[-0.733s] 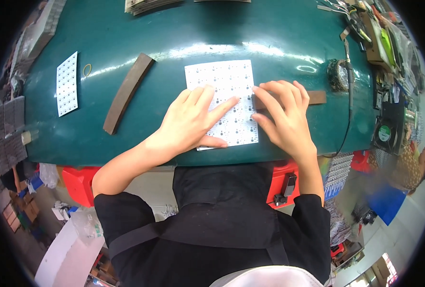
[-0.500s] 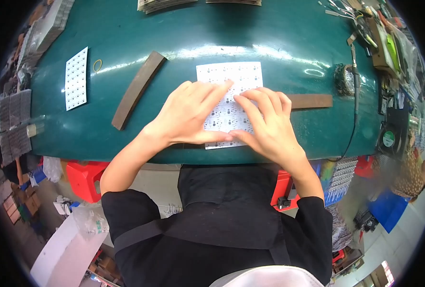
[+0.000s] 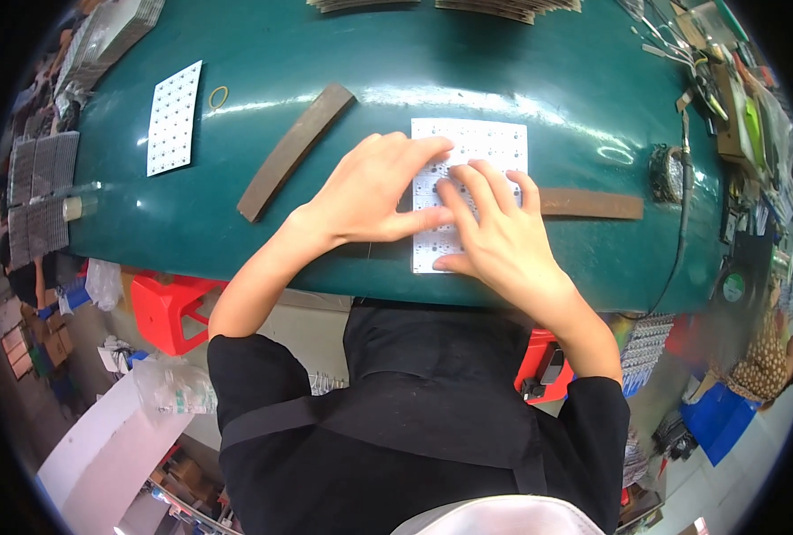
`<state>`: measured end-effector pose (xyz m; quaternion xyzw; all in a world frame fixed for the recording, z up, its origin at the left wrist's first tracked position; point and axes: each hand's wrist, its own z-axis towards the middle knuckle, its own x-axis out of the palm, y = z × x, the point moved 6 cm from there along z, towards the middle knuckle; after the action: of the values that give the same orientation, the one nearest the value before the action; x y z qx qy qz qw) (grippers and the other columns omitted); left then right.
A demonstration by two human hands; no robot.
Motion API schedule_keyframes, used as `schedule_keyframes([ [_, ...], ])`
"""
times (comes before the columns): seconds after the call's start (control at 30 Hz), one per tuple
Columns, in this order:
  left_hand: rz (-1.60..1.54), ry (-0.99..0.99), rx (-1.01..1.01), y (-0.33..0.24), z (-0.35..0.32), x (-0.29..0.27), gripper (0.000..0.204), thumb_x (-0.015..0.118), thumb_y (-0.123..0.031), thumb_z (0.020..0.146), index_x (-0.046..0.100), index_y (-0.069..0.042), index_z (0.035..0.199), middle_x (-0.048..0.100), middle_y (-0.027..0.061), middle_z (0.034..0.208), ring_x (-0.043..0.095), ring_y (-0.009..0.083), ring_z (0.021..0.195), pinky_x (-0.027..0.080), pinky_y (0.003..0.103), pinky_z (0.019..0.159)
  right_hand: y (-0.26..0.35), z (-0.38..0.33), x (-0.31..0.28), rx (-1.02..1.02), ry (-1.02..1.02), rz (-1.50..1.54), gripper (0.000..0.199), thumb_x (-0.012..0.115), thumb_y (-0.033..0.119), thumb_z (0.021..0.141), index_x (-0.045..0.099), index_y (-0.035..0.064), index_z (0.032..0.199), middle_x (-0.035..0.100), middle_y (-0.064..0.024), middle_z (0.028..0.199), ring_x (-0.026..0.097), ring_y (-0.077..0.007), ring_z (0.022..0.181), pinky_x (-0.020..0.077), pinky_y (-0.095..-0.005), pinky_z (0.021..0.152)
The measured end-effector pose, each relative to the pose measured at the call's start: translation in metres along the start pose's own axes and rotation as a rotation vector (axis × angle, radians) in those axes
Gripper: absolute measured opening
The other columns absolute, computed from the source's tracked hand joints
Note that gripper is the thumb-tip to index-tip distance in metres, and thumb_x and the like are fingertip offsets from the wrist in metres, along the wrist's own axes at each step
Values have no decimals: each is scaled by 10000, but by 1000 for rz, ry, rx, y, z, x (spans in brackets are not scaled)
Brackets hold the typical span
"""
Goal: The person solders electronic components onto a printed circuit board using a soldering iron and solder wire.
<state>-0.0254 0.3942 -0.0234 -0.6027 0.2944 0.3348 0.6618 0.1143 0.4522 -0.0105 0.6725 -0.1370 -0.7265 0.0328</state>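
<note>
A white circuit board panel (image 3: 481, 134) with rows of small dark marks lies on the green table (image 3: 343, 276) in front of me. My left hand (image 3: 361, 192) is over its left side, index finger and thumb spread apart and reaching onto it. My right hand (image 3: 508, 236) rests over the panel's lower right, fingers bent and apart, thumb near the front left corner. Part of the panel is hidden beneath my hands. A brown bar (image 3: 593, 204) extends to the right from beside the panel. Another brown bar (image 3: 294, 153) lies slanted left of my left hand.
A second white board panel (image 3: 173, 118) and a yellow rubber band (image 3: 212, 100) lie far left. Stacked grey panels (image 3: 44, 169) line the left edge; more stacks (image 3: 503, 11) stand at the back. On the right are a corded pen-like tool (image 3: 685, 165), a coil (image 3: 667, 174) and clutter.
The view has shifted, so the table's things sit differently in it. My thumbs, close together before, are now apart; my right fingers and thumb have moved left across the panel.
</note>
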Motion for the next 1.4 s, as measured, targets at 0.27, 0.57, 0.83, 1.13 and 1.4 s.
schedule_keyframes([
  [0.27,629,-396,-383,55,-43,-71,463,785,-269,773,616,-14,1121,599,129,962,592,316,935,476,424,818,2,1,-3,1,-26,18,825,866,416,557,570,47,1234,468,-129,1333,360,-301,1380,261,-549,1109],
  [0.57,407,-213,-152,6,-59,-46,373,766,-180,764,633,-43,1084,610,74,1022,572,258,894,430,379,748,1,1,-4,17,8,57,813,845,390,599,561,39,1275,437,-142,1391,321,-331,1413,213,-556,1147],
  [0.83,414,-140,-111,-14,-60,-38,408,773,-172,742,629,-56,1105,598,45,1036,560,218,878,398,354,735,0,2,-2,26,6,73,813,848,386,599,556,40,1275,432,-145,1395,316,-331,1415,218,-558,1148],
  [1.13,368,-110,-89,-14,-50,-41,379,787,-189,746,646,-71,1077,610,59,1014,558,237,833,403,341,683,1,1,-6,43,-6,73,821,857,375,590,557,51,1281,425,-140,1400,321,-335,1411,218,-568,1145],
  [1.4,-728,366,-147,3,-59,-76,207,743,-169,835,618,-18,901,496,47,927,438,107,691,352,235,603,-103,-91,-24,566,-850,1270,503,636,153,937,456,-6,1379,618,-123,1176,574,-258,1178,453,-376,1008],
])
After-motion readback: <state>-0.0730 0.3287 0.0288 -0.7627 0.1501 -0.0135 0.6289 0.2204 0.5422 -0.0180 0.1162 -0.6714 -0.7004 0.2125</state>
